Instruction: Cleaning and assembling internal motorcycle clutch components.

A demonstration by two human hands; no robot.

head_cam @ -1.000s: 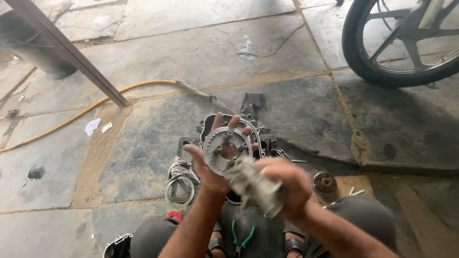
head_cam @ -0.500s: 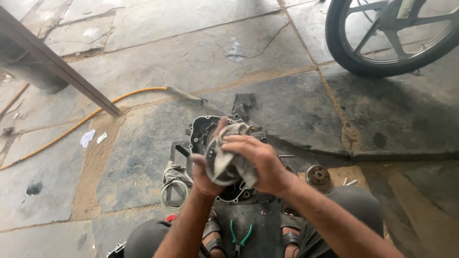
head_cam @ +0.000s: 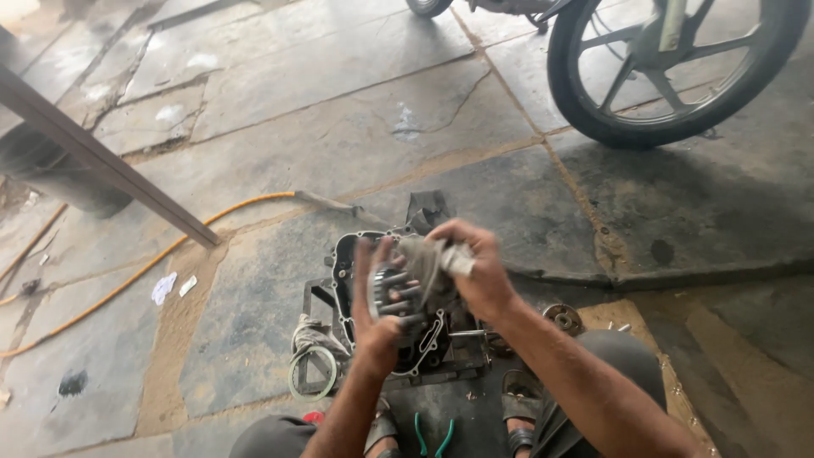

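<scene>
Two hands [head_cam: 377,326], rag [head_cam: 428,259], round metal part [head_cam: 392,293]

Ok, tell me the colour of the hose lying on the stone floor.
Yellow-orange; the hose shows in the head view.

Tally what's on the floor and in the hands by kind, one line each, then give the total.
Round metal part, in the left hand: 1
Grey rag, in the right hand: 1
Engine case on the floor: 1
Motorbike wheel: 1
Yellow hose: 1
Green-handled pliers: 1
Ring-shaped part: 1
Small round metal piece: 1
Total: 8
</scene>
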